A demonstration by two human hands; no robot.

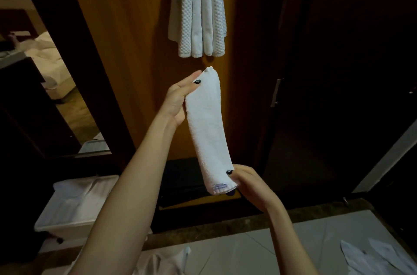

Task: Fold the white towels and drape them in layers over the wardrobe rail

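You pinch folded towel (pixel 207 128) by its ends, left hand (pixel 180 100), right hand (pixel 250 184); next lift above grip onto hung towels (pixel 198 15).

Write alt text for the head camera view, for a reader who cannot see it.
The left hand pinches the top end and the right hand grips the bottom end of a narrow folded white towel. More white towels hang above against a wooden wardrobe panel.

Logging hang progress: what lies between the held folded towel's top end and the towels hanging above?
Nothing but bare wooden panel, seen in the head view, between the folded towel and the hanging towels.
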